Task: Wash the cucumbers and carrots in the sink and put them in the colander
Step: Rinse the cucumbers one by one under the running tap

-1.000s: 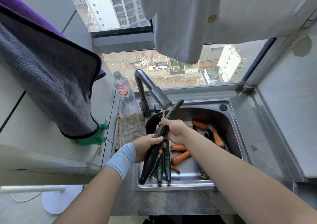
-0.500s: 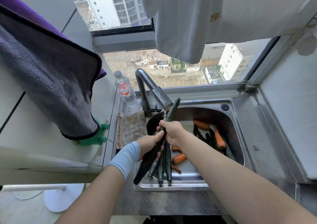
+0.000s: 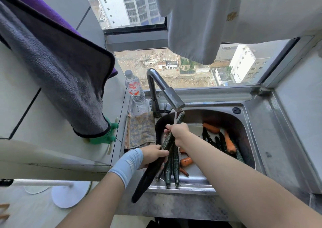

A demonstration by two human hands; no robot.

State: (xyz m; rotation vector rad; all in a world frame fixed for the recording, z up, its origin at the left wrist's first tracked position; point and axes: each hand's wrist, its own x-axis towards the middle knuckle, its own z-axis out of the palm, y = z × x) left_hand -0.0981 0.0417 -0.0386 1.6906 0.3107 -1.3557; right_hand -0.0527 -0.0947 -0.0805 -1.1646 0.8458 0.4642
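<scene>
- A grey towel [image 3: 61, 74] with black edging hangs at the left over a purple one and covers most of the wall tiles there. A green rubber-looking thing [image 3: 106, 135] pokes out under its lower corner.
- A white cloth [image 3: 200, 27] hangs from above and blocks the upper middle of the window.
- The steel sink [image 3: 261, 116] sits below the window. In its basin loose cucumbers [image 3: 221, 144] lie among carrots [image 3: 230, 144] on the right, and two more cucumbers [image 3: 171, 166] rest against the front wall.
- The faucet [image 3: 171, 96] reaches over the back left of the basin, with a thin stream of water [image 3: 175, 117] running from it.
- A long dark cucumber [image 3: 149, 173] slants from under the spout down past the sink's front rim.
- The right hand [image 3: 179, 131] is clenched around its upper part, where the water falls.
- The left hand [image 3: 153, 155] wraps its fingers around the cucumber's middle.
- A patterned dishcloth [image 3: 141, 130] lies on the ledge just left of the basin.
- A clear water bottle [image 3: 135, 90] stands behind the cloth. Its label is red and white, with the writing too small to read.
- A pale blue wrist sleeve [image 3: 127, 165] on the left forearm carries a small mark that I cannot read.
</scene>
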